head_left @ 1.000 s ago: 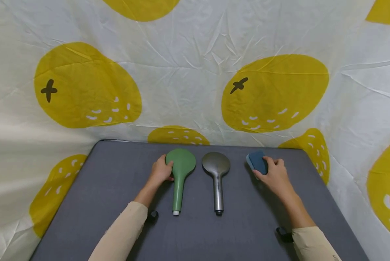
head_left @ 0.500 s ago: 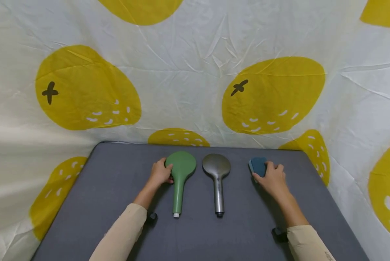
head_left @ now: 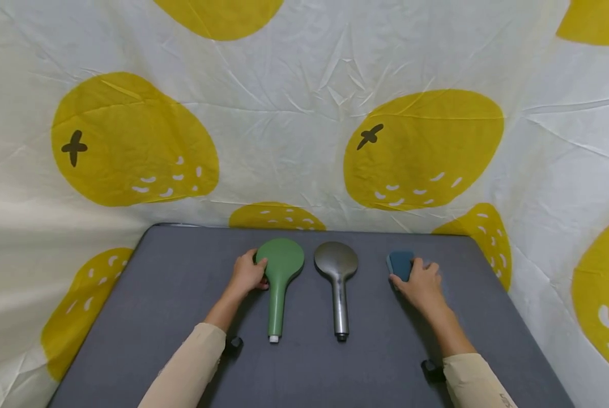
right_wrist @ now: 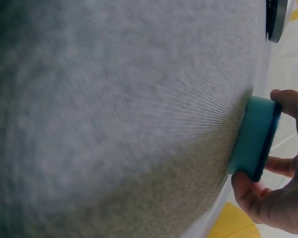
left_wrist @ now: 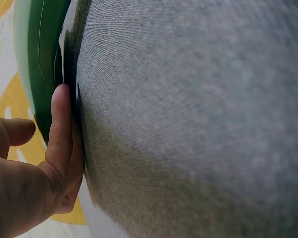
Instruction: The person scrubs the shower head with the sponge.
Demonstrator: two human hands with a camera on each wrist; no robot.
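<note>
A person's two hands rest on a grey table draped around with a white cloth printed with yellow fruit. The left hand grasps the rim of a green shower head, which lies flat at the table's middle. Just beside it lies a dark metal shower head, untouched. The right hand pinches a blue sponge resting on the table, off to the right.

grey shower head — grey mat, lemon-print cloth
</note>
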